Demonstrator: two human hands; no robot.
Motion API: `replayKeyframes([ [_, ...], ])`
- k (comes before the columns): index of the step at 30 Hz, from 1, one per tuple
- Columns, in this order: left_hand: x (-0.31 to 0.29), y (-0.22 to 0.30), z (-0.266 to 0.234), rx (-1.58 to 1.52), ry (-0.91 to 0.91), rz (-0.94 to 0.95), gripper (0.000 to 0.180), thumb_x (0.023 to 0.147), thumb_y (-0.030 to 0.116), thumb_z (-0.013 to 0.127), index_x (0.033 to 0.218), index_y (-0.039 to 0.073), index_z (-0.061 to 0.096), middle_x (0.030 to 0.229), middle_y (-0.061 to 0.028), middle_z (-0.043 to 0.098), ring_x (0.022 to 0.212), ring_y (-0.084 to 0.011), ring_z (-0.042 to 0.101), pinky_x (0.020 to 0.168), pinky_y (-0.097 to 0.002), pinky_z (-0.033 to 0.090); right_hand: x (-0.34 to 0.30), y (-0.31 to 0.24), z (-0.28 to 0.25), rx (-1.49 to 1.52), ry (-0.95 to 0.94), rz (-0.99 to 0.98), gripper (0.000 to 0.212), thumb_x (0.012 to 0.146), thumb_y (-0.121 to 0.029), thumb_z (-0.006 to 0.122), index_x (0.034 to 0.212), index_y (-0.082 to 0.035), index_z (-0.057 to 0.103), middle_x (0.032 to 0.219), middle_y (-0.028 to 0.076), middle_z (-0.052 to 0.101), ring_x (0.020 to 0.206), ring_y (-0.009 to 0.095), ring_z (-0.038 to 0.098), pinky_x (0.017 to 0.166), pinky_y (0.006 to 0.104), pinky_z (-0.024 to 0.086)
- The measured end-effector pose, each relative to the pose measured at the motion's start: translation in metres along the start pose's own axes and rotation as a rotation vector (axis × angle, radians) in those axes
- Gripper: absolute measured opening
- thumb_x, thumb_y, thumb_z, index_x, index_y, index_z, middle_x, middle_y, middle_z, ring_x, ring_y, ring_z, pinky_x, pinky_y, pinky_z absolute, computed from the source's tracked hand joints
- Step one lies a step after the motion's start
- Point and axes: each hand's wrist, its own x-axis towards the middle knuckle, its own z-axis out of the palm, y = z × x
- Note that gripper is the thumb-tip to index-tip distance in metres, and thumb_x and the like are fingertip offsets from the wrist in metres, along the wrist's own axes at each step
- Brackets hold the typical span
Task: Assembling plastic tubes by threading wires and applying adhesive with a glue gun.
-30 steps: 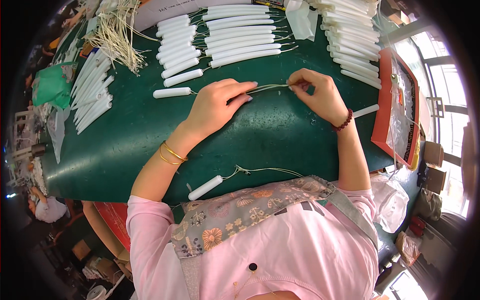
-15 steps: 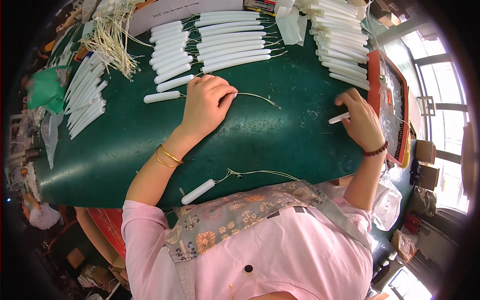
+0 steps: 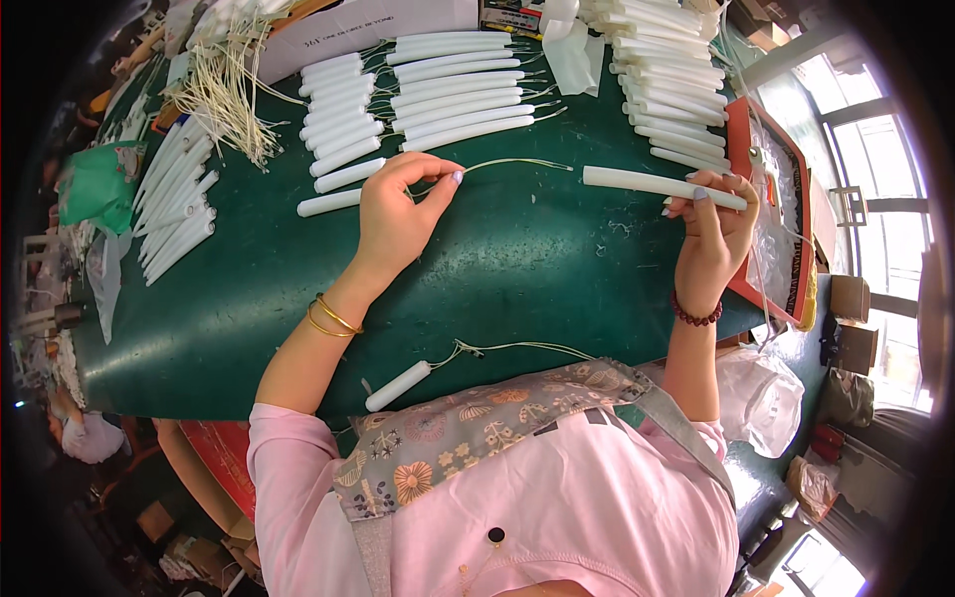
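Jutting from the pinching left hand (image 3: 398, 204), a pale wire (image 3: 517, 160) ends just short of the white tube (image 3: 637, 181) that the right hand (image 3: 718, 224) grasps over the bench (image 3: 517, 264). Held back from its tip, the wire could buckle against the tube, whose opening isn't clearly visible.

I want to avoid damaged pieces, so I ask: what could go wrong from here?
The wire extends unsupported beyond the left hand, so its end might bend. The right hand holds the white tube near one end, so it could tilt. The wired stick lies by the apron, which might drag it.
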Motion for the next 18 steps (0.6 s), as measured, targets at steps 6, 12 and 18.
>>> replayKeyframes([
  [6,0.0,0.0,-0.001,-0.006,0.015,0.01,0.006,0.092,0.003,0.078,0.097,0.0,0.08,0.095,-0.0066,0.076,0.084,-0.0154,0.068,0.078,-0.0285,0.053,-0.001,0.011,0.005,0.153,0.031,0.095,0.026,0.107,0.002,0.055,0.132,-0.003,0.047,0.119,0.019,0.067,0.085,0.023,0.07,0.079,0.0358,0.06],
  [12,0.001,-0.003,-0.005,0.186,-0.057,0.173,0.019,0.086,0.011,0.083,0.104,0.005,0.081,0.102,-0.0063,0.077,0.093,-0.0241,0.07,0.085,-0.0363,0.055,-0.002,0.039,0.044,0.253,-0.114,0.387,0.02,0.108,-0.002,0.059,0.126,-0.002,0.052,0.123,0.021,0.069,0.099,0.026,0.076,0.088,0.0362,0.065],
  [18,0.007,-0.008,-0.066,0.474,-0.272,0.206,0.038,0.081,0.022,0.088,0.116,0.007,0.079,0.123,-0.005,0.073,0.114,-0.0268,0.067,0.101,-0.0415,0.05,0.033,0.07,0.056,0.014,-0.563,0.655,0.02,0.103,0.003,0.064,0.122,0.001,0.063,0.124,0.015,0.071,0.104,0.02,0.076,0.095,0.029,0.063],
])
